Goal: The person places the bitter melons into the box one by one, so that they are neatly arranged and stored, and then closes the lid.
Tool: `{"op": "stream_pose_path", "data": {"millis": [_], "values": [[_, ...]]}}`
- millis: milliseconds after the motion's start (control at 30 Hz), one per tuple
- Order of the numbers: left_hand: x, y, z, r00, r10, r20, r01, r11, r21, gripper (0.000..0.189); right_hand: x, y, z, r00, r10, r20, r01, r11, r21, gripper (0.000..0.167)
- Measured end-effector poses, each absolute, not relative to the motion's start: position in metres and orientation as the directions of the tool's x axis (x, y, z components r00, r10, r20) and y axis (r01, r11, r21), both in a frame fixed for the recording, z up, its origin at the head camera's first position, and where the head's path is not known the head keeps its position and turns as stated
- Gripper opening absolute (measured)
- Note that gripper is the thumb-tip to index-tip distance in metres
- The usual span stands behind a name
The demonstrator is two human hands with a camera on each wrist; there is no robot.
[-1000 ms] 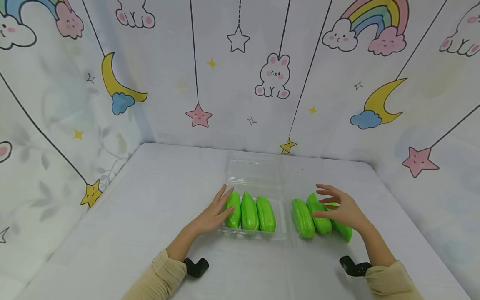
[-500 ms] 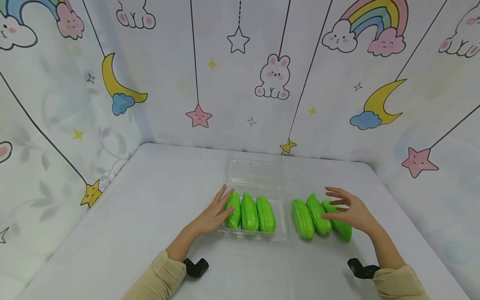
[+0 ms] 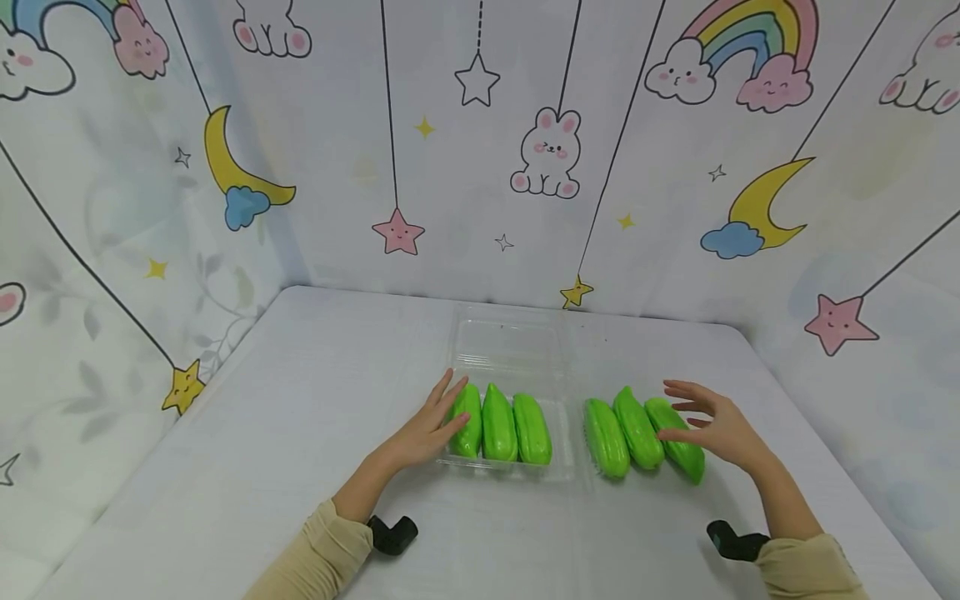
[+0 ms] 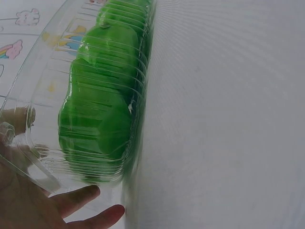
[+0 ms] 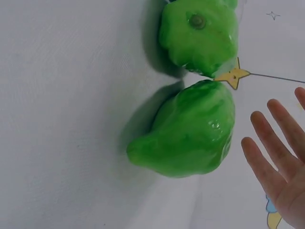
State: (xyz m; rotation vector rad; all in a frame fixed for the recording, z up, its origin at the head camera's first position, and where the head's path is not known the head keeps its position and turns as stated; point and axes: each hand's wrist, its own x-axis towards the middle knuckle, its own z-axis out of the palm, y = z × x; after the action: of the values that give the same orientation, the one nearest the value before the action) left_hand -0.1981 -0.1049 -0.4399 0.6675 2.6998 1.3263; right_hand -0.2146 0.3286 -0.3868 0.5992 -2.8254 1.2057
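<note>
My left hand [image 3: 423, 429], fingers spread, stands at the left side of a clear plastic clamshell box [image 3: 495, 468]. Its thumb reaches over the box's left edge; whether it touches cannot be told. Three glossy green, ridged, gourd-like pieces [image 3: 498, 425] lie side by side inside. In the left wrist view, green pieces [image 4: 95, 119] show through the ribbed wall, with the hand [image 4: 28, 205] at lower left. My right hand [image 3: 723, 425] hovers with loosely bent fingers over the rightmost of three more green pieces [image 3: 684, 457]. It holds nothing; the right wrist view shows the piece [image 5: 190, 133] apart from the fingers.
The box's clear lid [image 3: 506, 340] lies folded back behind it. A white cloth covers the table [image 3: 337, 350]. A patterned curtain [image 3: 465, 167] rises behind and along the sides. Black wrist mounts [image 3: 393, 535] sit below both hands.
My right hand has moved right, from above the middle loose green piece to over the right edge of the rightmost one. The left hand, box and green pieces have stayed put.
</note>
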Motion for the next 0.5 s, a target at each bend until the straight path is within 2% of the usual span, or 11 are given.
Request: {"op": "stream_pose_path", "data": {"millis": [500], "values": [[-0.198,-0.104,-0.440,-0.907,0.400,0.128,0.346,0.538,0.769,0.059,-0.219,0.352,-0.403,-0.924,-0.368,0.105,-0.322,0.600,-0.733,0.070]]}}
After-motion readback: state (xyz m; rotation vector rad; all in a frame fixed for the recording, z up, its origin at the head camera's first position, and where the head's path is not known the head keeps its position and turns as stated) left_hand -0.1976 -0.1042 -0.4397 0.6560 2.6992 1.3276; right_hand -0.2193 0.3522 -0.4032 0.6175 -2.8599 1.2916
